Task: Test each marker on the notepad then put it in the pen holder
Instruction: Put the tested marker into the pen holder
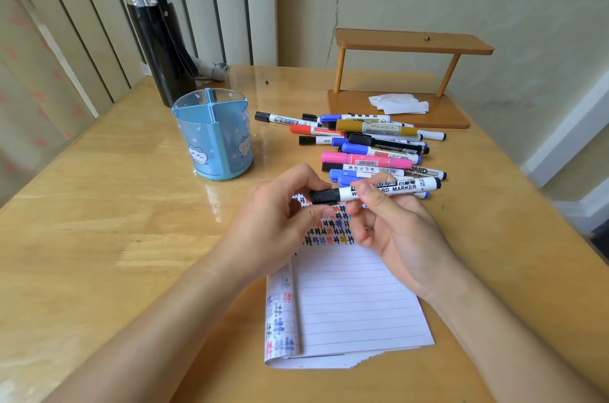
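A white whiteboard marker (400, 189) with a black cap lies level above the notepad (356, 303), held between both hands. My left hand (273, 221) pinches its black cap between thumb and fingers. My right hand (395, 224) grips the white barrel. The lined notepad has rows of coloured test marks along its top, partly hidden by my hands. A pile of several markers (365, 142) in black, blue, red, pink and gold lies behind my hands. The blue translucent pen holder (214, 135) stands upright at the left of the pile, with nothing visible inside.
A black flask (155, 33) stands behind the pen holder near the table's back left corner. A small wooden shelf (412, 73) with crumpled white tissue (398, 103) on its base sits at the back right. The table edge runs down the right side.
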